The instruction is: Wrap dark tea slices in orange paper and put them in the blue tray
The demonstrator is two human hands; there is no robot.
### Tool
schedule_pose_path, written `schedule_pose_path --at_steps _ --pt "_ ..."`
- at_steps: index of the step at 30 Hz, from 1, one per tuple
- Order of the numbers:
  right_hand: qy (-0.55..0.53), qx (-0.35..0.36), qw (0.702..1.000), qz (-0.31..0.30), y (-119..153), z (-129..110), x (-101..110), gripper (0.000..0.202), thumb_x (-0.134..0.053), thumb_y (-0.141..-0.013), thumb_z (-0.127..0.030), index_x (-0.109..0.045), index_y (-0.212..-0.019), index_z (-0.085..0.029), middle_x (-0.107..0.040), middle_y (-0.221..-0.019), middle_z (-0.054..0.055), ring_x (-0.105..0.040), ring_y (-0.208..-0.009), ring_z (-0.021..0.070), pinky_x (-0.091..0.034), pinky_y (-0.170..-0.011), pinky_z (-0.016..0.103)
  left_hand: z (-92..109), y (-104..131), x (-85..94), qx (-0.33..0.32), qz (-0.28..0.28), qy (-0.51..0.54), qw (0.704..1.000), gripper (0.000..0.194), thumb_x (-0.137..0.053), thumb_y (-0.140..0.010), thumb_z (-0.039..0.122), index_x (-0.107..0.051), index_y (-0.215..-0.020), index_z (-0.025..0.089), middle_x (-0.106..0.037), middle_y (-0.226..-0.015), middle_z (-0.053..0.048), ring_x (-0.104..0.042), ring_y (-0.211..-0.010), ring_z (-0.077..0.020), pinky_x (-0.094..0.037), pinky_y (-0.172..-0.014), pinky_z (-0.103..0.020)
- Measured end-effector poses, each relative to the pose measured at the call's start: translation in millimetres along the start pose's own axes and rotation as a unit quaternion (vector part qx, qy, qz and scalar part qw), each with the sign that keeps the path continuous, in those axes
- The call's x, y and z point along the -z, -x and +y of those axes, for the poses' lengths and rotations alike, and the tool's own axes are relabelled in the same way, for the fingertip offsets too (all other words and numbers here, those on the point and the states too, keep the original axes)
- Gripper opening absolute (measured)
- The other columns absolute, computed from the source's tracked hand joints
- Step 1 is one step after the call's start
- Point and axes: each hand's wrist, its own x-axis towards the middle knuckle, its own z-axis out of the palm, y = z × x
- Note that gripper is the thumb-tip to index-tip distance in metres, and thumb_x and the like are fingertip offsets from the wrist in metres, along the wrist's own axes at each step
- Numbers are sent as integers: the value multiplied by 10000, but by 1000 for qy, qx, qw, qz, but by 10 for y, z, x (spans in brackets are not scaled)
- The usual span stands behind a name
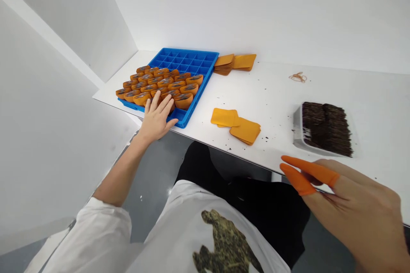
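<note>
My left hand [156,116] lies with fingers spread on the front row of orange paper packets [142,99], which stand in the blue compartment tray [199,103]. Each packet bulges open and shows something dark inside. A bare compartment shows beside the thumb, at the tray's near right corner. My right hand [358,204] hovers over the table's front edge at the right. Orange finger cots cover its thumb and index finger, whose tips are slightly apart with nothing between them. Beyond it stands a clear plastic box [297,126] packed with thin dark brown strips [326,128].
Flat orange paper sleeves [245,131] lie in two small overlapping piles mid-table. Further stacks of orange sleeves [224,64] rest beside the tray's far right corner. Rubber bands [298,77] lie near the back wall. Dark crumbs dot the white tabletop [275,94].
</note>
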Motion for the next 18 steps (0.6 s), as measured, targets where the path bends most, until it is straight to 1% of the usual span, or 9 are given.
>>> schedule_pose_path --at_steps 3,5,7,9,10,11,13,15,18 --pt "34 -59 998 -1 -10 247 115 81 -741 -1039 -314 -821 -1049 -326 -672 -694 -23 -555 -489 159 -401 -503 399 97 39 59 -7 62 18 998 646 -652 -1040 640 -629 -1558 255 -551 -1718 -159 -242 -1725 -476 -208 -1367 -717" --pt "46 -113 992 8 -51 533 210 64 -783 -1005 -331 -836 -976 -311 -659 -625 -31 -509 -427 157 -391 -480 397 242 89 72 -29 113 54 992 487 -715 -1024 551 -719 -1424 273 -680 -1578 -143 -440 -1633 -438 -366 -1318 -647" --pt "20 -169 985 -15 -135 831 310 97 -845 -950 -356 -860 -892 -280 -667 -572 -13 -554 -440 164 -387 -465 373 432 151 22 -68 138 97 983 298 -742 -1023 427 -776 -1277 275 -794 -1354 -122 -690 -1367 -365 -530 -1177 -555" --pt "35 -262 955 -137 -271 1053 384 120 -828 -924 -344 -890 -897 -245 -760 -676 26 -601 -506 168 -427 -507 355 640 209 -91 -113 144 130 974 165 -753 -1021 321 -792 -1170 263 -835 -1170 -94 -782 -1092 -289 -607 -1006 -459" --pt "51 -281 945 -158 -357 1121 400 116 -827 -897 -328 -898 -922 -240 -781 -725 26 -631 -560 181 -448 -540 349 744 229 -163 -133 145 141 970 128 -758 -1018 280 -792 -1139 254 -840 -1111 -82 -788 -1009 -261 -615 -938 -418" --pt "63 -295 935 -186 -451 1159 396 121 -810 -882 -311 -902 -933 -249 -796 -768 23 -661 -621 193 -472 -579 344 842 242 -236 -151 144 151 966 109 -765 -1015 247 -789 -1121 244 -840 -1071 -72 -787 -960 -241 -615 -891 -387" --pt "109 -325 880 -328 -645 1174 337 224 -706 -942 -334 -900 -1045 -293 -844 -1014 17 -734 -850 222 -533 -722 335 1009 243 -365 -174 141 169 960 105 -778 -1007 199 -783 -1109 225 -835 -1027 -61 -783 -919 -217 -613 -851 -351" --pt "115 -333 854 -383 -811 1155 235 216 -705 -932 -353 -891 -1037 -317 -842 -1109 4 -738 -924 232 -532 -755 332 1123 216 -443 -184 137 183 956 120 -793 -997 173 -782 -1110 212 -829 -1016 -60 -783 -915 -206 -616 -851 -336" --pt "139 -349 830 -413 -957 1150 95 198 -723 -908 -364 -873 -1010 -283 -835 -1066 51 -725 -872 254 -519 -733 358 1195 161 -458 -188 129 191 955 138 -804 -988 158 -786 -1117 205 -826 -1024 -61 -789 -927 -205 -622 -862 -331"
